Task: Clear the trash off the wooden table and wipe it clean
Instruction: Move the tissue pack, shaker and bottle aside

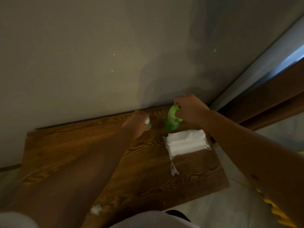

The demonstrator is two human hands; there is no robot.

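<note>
A wooden table (69, 150) stands against a pale wall. At its far right, my right hand (190, 109) grips the neck of a green plastic bottle (172, 120) that stands on the table. To the left of it, my left hand (136, 124) is closed around a small clear bottle with a white cap (148, 123). A clear packet of white tissues (185, 143) lies flat just in front of the green bottle. A torn white scrap (174, 170) lies nearer me, and a white crumbly smear (97, 209) marks the near edge.
The wall (98, 55) runs right along the table's back edge. A dark wooden door frame (271, 99) stands to the right. Pale floor (222, 211) shows beyond the table's right and near edges. Something yellow (278, 213) is at the lower right.
</note>
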